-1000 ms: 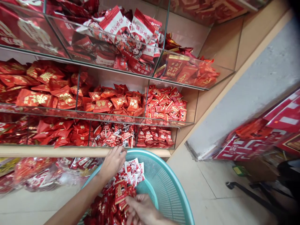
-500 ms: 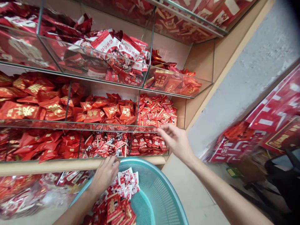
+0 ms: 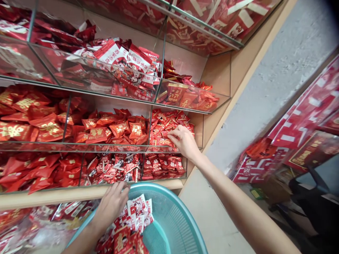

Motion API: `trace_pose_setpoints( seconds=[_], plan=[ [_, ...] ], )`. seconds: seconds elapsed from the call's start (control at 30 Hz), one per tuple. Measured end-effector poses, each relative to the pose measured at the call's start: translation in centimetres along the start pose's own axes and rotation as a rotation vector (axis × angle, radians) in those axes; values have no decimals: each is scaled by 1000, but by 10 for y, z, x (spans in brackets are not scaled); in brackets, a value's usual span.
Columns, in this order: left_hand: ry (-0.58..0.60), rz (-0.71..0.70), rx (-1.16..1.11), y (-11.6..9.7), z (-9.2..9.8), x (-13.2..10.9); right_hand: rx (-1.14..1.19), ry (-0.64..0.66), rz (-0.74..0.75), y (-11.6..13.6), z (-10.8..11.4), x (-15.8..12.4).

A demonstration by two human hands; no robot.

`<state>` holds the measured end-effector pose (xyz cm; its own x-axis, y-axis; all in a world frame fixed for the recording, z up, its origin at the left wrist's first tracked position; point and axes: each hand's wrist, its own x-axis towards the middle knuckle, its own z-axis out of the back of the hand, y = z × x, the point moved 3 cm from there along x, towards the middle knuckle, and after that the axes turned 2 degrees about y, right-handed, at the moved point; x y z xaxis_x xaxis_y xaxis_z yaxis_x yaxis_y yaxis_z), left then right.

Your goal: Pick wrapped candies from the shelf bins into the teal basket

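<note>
My right hand (image 3: 184, 141) reaches over the clear front panel into the right-hand bin of the middle row. Its thumb and fingertips come together just over small red packets (image 3: 161, 125); whether one is between them is hidden. Lower left, my left hand (image 3: 112, 201) is curled over the near-shelf rim of a teal plastic basket (image 3: 182, 206), fingers bent downward. In the basket lie white-and-red packets (image 3: 139, 211) and red-and-gold packets (image 3: 128, 241), heaped on its left side, partly behind my left forearm.
Clear dividers split the shelves into bins of red packets, such as the larger orange-red ones (image 3: 96, 128) and the lower ones (image 3: 164, 165). A wooden shelf edge (image 3: 53, 194) runs behind the basket. Plastic-wrapped packs (image 3: 53, 222) lie below it. To the right are a grey wall (image 3: 254, 95) and red printed bags (image 3: 304, 106).
My right hand has moved up and forward from the bin's front edge to over the small red packets. My left hand stays at the basket's rim. The view has shifted slightly.
</note>
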<state>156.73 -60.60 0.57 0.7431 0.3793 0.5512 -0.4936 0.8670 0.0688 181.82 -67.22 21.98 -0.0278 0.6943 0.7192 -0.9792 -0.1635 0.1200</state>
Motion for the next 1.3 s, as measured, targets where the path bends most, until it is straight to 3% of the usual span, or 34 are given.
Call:
trace_pose_setpoints(
  seconds=[0.1,0.27,0.37,0.73,0.93,1.03,1.1,1.23,1.3],
  plan=[
    [-5,-13,1,0,-2,0,147,-119,-125,-12,4,-4],
    [22,6,-32,2,-5,-1,658,-221,-462,-33,4,-13],
    [39,13,-42,3,-4,-1,853,-277,-545,-38,4,-15],
    [16,-7,0,1,0,1,894,-367,-415,-34,16,-15],
    [35,4,8,-4,5,4,822,-442,-337,-9,39,-32],
    [94,24,5,-4,5,4,758,-384,-388,12,44,-56],
    [112,36,9,-5,4,4,756,-260,-436,27,36,-77],
    [130,40,20,-5,5,5,882,47,-569,52,-7,-124],
    [123,29,30,-6,5,5,1041,189,-729,58,-38,-151]
  ],
)
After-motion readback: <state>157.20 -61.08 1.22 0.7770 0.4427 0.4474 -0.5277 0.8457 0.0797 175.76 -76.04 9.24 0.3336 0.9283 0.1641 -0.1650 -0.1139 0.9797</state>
